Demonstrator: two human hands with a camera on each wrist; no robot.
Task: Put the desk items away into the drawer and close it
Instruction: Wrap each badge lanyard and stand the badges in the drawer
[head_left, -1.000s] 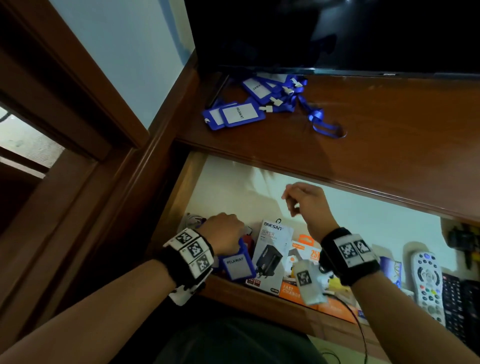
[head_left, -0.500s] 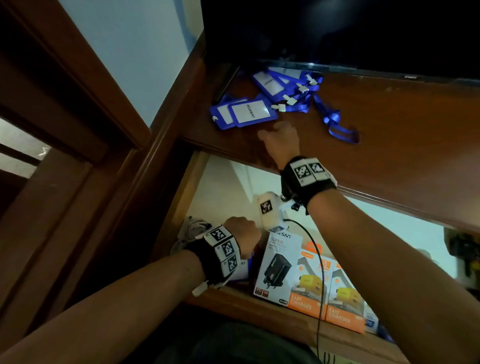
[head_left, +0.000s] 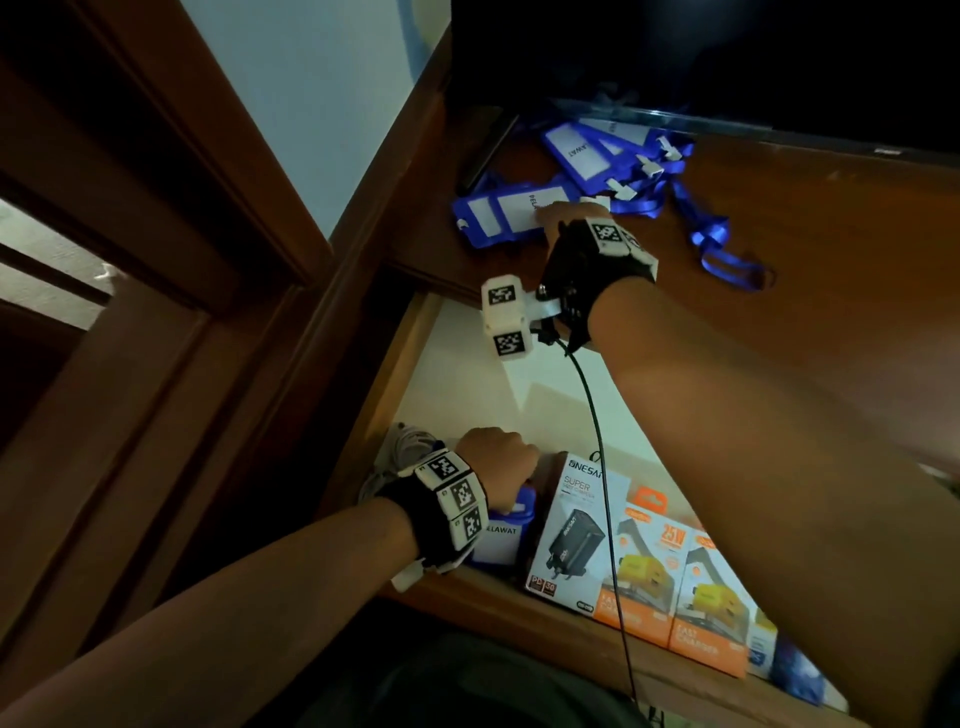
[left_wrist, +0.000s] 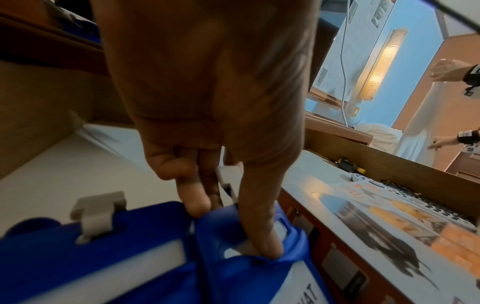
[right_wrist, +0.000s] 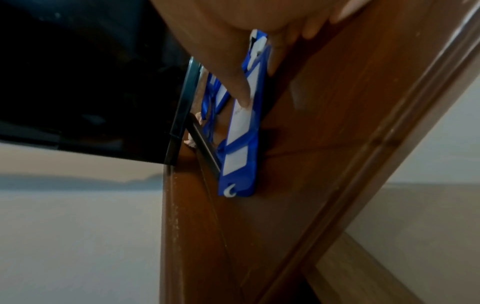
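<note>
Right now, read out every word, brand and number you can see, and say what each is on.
"ELAWAT", first letter hidden: blue badge holder the left hand holds in the drawer.
"ONESA", "SUPER", "PD", "30": white charger box.
"25W": orange charger box.
"FAST CHARGER": second orange box.
"LAWAT": back badge holder on the desk.
"PELA": front badge holder.
Finer print on the boxes: too blurred.
</note>
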